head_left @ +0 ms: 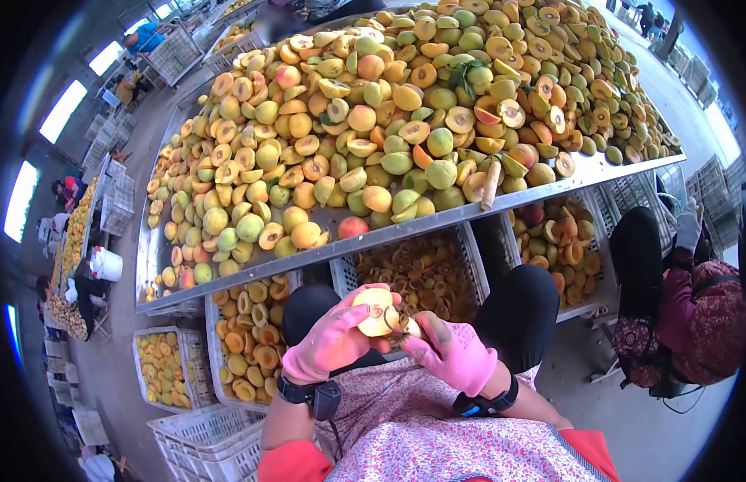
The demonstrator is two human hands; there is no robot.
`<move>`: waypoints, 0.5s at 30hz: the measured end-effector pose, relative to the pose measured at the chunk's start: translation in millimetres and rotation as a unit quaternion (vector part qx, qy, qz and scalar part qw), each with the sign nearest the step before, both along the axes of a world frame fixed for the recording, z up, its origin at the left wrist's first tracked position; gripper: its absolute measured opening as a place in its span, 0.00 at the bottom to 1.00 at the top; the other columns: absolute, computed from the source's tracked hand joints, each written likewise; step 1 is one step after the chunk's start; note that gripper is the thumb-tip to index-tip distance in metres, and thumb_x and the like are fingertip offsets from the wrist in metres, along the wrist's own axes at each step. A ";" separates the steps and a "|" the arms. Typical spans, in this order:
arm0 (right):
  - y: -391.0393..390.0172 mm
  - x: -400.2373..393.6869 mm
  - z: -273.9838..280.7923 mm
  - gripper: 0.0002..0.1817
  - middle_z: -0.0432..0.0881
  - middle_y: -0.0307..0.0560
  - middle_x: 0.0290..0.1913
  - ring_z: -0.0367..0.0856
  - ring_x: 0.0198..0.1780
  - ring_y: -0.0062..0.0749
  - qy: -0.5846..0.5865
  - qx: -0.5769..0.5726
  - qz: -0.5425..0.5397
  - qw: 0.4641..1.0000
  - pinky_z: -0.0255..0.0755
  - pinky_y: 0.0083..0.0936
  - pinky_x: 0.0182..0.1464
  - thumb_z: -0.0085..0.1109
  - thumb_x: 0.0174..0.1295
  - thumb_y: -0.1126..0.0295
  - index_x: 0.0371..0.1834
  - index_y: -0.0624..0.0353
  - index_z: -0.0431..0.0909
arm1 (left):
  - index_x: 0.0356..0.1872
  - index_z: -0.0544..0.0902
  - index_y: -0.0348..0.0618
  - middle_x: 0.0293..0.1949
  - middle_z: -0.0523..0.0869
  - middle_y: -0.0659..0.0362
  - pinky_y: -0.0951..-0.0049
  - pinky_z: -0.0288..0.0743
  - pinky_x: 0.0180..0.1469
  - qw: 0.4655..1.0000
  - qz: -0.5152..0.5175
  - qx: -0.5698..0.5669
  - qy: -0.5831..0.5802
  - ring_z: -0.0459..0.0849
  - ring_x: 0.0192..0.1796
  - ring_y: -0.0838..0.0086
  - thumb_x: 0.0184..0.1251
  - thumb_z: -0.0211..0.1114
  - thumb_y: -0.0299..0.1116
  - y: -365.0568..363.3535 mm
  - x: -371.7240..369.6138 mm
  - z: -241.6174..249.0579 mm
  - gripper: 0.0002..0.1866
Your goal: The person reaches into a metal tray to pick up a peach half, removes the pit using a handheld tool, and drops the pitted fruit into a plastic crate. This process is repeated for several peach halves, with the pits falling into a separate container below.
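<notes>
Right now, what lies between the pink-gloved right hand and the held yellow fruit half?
The head view shows a dark, curved piece and pale stub between right hand and fruit half.

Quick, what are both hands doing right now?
Left hand: closed around a fruit half, cut side showing.
Right hand: closed on a small pale-handled tool at the fruit; its tip is hard to see.

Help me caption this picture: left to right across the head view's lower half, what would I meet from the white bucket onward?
White bucket, crate of fruit pieces, crate of hollowed halves, pink-gloved left hand, cut fruit in its grip, pink-gloved right hand, right-hand fruit crate, co-worker's patterned clothing.
</notes>
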State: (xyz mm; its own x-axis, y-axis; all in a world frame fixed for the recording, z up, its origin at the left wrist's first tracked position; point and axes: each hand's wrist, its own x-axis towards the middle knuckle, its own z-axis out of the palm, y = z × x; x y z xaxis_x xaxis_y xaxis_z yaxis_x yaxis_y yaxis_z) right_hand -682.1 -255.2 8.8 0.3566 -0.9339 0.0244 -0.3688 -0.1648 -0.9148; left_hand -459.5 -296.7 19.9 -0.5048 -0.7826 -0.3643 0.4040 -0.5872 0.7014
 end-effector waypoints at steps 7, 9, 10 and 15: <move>13.2 8.4 14.5 0.19 0.85 0.58 0.33 0.87 0.36 0.57 0.066 -0.044 0.012 0.997 0.78 0.43 0.34 0.63 0.72 0.56 0.51 0.61 0.74 | 0.65 0.78 0.43 0.35 0.87 0.65 0.87 0.62 0.20 0.956 -0.022 -0.154 -0.247 0.73 0.21 0.89 0.78 0.37 0.71 21.3 2.1 24.3 0.42; 15.1 11.8 11.6 0.19 0.85 0.58 0.32 0.87 0.35 0.56 0.071 -0.066 0.020 0.995 0.78 0.42 0.33 0.63 0.71 0.56 0.51 0.61 0.74 | 0.64 0.78 0.43 0.35 0.87 0.65 0.87 0.62 0.20 0.959 -0.022 -0.150 -0.241 0.73 0.20 0.88 0.79 0.36 0.71 24.0 -0.9 26.3 0.42; 15.8 13.5 12.4 0.19 0.85 0.58 0.32 0.87 0.35 0.56 0.074 -0.064 0.021 0.995 0.78 0.42 0.33 0.63 0.71 0.56 0.51 0.61 0.74 | 0.63 0.79 0.43 0.34 0.87 0.65 0.87 0.62 0.20 0.960 -0.021 -0.147 -0.239 0.72 0.20 0.88 0.79 0.35 0.70 25.2 -2.3 27.4 0.41; 18.1 17.3 14.7 0.20 0.85 0.59 0.32 0.87 0.36 0.57 0.094 -0.042 0.034 0.994 0.79 0.43 0.34 0.61 0.73 0.55 0.50 0.62 0.74 | 0.57 0.82 0.42 0.28 0.85 0.66 0.86 0.62 0.21 0.951 -0.014 -0.140 -0.273 0.72 0.19 0.88 0.76 0.26 0.74 29.8 -5.8 31.3 0.48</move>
